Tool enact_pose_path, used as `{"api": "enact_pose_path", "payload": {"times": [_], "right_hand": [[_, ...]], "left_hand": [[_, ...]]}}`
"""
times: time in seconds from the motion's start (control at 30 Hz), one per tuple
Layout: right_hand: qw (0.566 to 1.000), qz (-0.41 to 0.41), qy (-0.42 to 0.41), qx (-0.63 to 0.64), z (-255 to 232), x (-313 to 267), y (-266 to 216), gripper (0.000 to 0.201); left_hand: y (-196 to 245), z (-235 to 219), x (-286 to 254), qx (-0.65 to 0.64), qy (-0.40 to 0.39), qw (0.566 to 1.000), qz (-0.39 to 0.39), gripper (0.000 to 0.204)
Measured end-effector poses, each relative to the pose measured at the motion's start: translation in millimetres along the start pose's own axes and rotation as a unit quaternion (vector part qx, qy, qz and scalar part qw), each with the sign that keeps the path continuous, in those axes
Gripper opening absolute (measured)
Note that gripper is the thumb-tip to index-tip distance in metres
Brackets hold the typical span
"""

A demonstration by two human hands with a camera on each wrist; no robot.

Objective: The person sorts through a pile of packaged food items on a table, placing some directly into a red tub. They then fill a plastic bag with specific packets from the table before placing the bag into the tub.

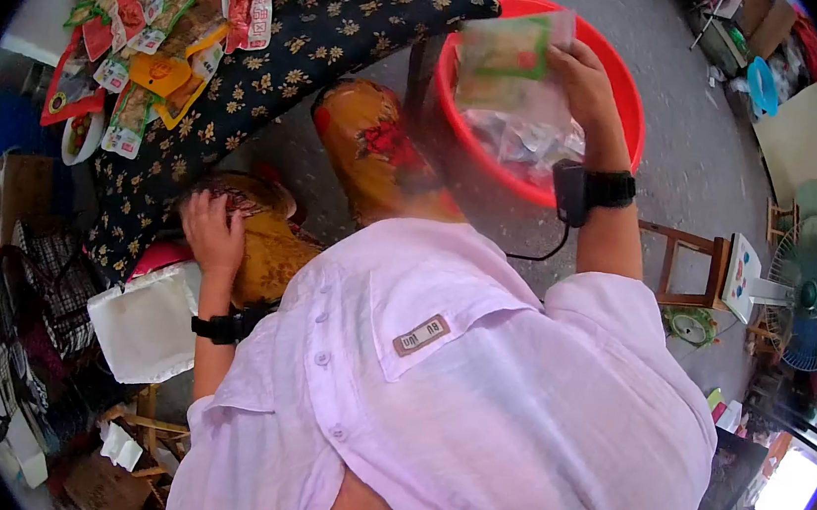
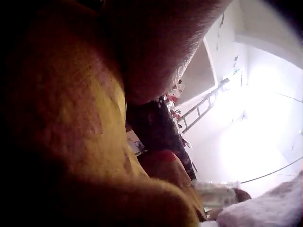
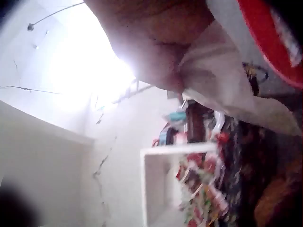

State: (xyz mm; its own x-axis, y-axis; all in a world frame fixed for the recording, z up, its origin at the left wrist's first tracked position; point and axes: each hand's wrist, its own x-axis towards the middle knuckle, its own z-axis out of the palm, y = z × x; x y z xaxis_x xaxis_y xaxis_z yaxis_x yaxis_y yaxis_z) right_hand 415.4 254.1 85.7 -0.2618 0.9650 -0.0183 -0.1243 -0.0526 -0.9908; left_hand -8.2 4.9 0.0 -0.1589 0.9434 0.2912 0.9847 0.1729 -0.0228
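My right hand (image 1: 586, 83) pinches a plastic food packet (image 1: 509, 52) by its edge, above the red basin (image 1: 633, 104). The packet is blurred and shows green and yellow print. Below it inside the basin lie several clear, silvery packets (image 1: 529, 146). In the right wrist view the packet's pale back (image 3: 218, 71) hangs from the right hand (image 3: 151, 38). My left hand (image 1: 214, 231) rests on the knee of the yellow patterned trousers (image 1: 263, 265), fingers relaxed and holding nothing. The left wrist view is dark, filled mostly by skin and yellow cloth (image 2: 104, 127).
A pile of colourful snack packets (image 1: 160, 15) lies at the upper left, beside and over a dark flowered cloth (image 1: 323, 27). A white bowl (image 1: 82, 138) stands under its edge. At the right are a wooden stool (image 1: 681, 264) and a fan (image 1: 808, 292). A white padded seat (image 1: 143, 322) is at left.
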Motion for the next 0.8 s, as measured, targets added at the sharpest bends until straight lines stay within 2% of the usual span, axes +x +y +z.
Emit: {"api": "enact_pose_path", "payload": {"times": [0.03,0.1,0.2,0.3,0.33,0.4,0.47,0.57,0.63,0.7,0.8], "right_hand": [[0.995,0.000,0.037,-0.095,-27,4,14,0.020],[0.954,0.001,0.109,-0.281,-81,14,61,0.020],[0.886,0.013,0.137,-0.444,-140,22,129,0.012],[0.833,0.009,0.176,-0.525,-154,18,158,0.015],[0.893,0.086,0.173,-0.406,-155,18,165,0.018],[0.824,0.024,0.155,-0.545,-157,13,177,0.020],[0.798,-0.013,0.149,-0.583,-153,18,184,0.018],[0.850,-0.030,0.160,-0.501,-143,36,207,0.010],[0.801,-0.044,0.116,-0.585,-147,40,234,0.008],[0.628,-0.062,0.017,-0.776,-169,39,276,0.009],[0.637,-0.060,-0.056,-0.767,-146,8,262,0.019]], "left_hand": [[-1,1,0,-0.003,-0.001,1.000,-0.010,0.032],[-2,2,-1,-0.008,-0.005,0.999,-0.031,0.032],[-1,3,-2,-0.001,-0.006,1.000,-0.023,0.031],[0,3,-3,0.002,-0.003,1.000,-0.025,0.030],[-1,4,-3,0.005,0.000,1.000,-0.017,0.029],[-4,8,-3,0.011,0.009,1.000,-0.004,0.028],[-4,7,-3,0.014,0.010,1.000,-0.003,0.028],[0,3,-3,0.026,-0.009,0.999,-0.019,0.027],[2,0,-4,0.028,-0.015,0.999,-0.027,0.027],[2,0,-4,0.021,-0.008,0.999,-0.028,0.027],[1,-1,-5,0.036,-0.026,0.998,-0.036,0.026]]}}
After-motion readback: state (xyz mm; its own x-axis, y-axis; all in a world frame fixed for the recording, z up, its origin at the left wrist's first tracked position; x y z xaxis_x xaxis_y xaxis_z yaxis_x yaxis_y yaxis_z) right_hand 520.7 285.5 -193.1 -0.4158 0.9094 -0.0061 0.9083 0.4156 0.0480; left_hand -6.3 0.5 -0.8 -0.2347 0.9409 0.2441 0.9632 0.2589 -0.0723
